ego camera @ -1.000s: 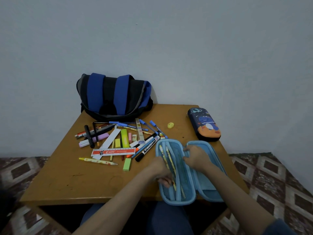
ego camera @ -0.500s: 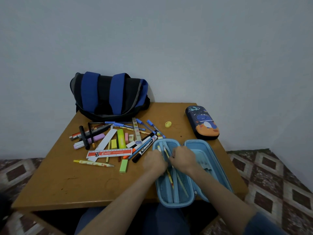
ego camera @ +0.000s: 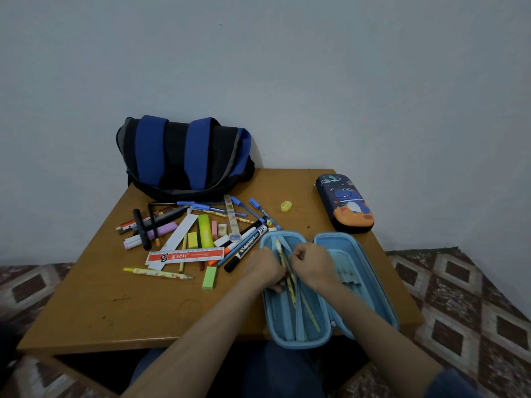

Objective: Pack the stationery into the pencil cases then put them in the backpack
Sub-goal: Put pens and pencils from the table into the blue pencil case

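A light-blue pencil case point(ego camera: 370, 288) lies open at the table's front right, its left half lined with mesh. Both hands are inside that left half. My left hand point(ego camera: 265, 270) grips a yellow patterned pencil point(ego camera: 288, 278) against the mesh pocket. My right hand point(ego camera: 311, 265) is curled beside it, pinching the mesh pocket's edge next to the pencil. A second thin pencil point(ego camera: 311, 314) lies under the mesh. A loose pile of stationery point(ego camera: 198, 234) covers the table's middle left. The blue and black backpack point(ego camera: 184, 156) stands at the back left.
A dark-blue dinosaur pencil case point(ego camera: 346, 203) lies zipped at the back right. A small yellow sharpener point(ego camera: 286, 206) sits beside it. A red ruler point(ego camera: 185, 255), a green eraser point(ego camera: 209, 278) and a black marker point(ego camera: 245, 248) lie nearest my left hand. Bare wood point(ego camera: 115, 305) fills the front left.
Both hands have come together over the case's left half. The right hand moved from the case's middle hinge to the mesh pocket, beside the left.
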A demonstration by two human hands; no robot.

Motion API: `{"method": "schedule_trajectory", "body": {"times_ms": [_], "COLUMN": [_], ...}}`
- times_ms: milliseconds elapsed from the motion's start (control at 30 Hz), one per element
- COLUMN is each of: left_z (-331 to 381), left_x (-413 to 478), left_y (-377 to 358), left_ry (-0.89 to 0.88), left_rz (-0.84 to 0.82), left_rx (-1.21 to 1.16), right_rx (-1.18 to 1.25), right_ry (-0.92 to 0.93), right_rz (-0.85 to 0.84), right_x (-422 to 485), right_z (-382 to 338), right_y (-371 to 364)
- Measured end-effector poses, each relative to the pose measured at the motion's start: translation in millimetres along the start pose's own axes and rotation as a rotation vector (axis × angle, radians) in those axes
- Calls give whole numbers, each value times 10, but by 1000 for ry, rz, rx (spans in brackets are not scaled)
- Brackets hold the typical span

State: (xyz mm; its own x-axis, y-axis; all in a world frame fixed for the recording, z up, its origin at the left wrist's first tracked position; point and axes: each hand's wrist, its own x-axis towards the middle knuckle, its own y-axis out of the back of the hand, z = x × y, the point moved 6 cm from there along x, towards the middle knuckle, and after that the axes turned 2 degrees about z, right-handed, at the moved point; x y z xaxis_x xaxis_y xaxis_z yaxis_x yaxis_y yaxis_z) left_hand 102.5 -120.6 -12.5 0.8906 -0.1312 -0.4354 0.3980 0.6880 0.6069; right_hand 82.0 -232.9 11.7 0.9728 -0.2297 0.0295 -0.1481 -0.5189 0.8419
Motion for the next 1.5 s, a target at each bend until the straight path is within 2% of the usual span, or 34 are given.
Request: {"method": "schedule_trajectory", "body": {"times_ms": [400, 533, 700, 767, 833, 900, 1000, 1300, 1500], "left_z": [15, -1, -48, -48, 2, 75, 133, 186, 207], "left_x": [21, 22, 65, 99, 102, 91, 118, 282, 333], "left_y": [-23, 2, 13, 41, 98, 169, 246, 233, 234], "left_ry": [-19, -3, -52, -106, -193, -277, -298, -249, -286], "left_rz": [-37, 22, 11, 69, 165, 280, 400, 450, 519], "left_rx": [5, 45, -99, -139, -25, 187, 372, 452, 483], "right_rx": [23, 73, 76, 60, 13, -44, -88, -121, -91], "right_ry": [-7, 32, 31, -20, -40, -39, -34, 20, 41], "right_rz": [100, 128, 86, 56, 18, -8, -20, -2, 19], "right_x": [8, 0, 30, 83, 149, 203, 265, 409, 421], "right_z": [15, 18, 19, 31, 21, -10, -43, -55, -42], "right_y": [-35, -27, 35, 61, 52, 35, 17, -39, -48]}}
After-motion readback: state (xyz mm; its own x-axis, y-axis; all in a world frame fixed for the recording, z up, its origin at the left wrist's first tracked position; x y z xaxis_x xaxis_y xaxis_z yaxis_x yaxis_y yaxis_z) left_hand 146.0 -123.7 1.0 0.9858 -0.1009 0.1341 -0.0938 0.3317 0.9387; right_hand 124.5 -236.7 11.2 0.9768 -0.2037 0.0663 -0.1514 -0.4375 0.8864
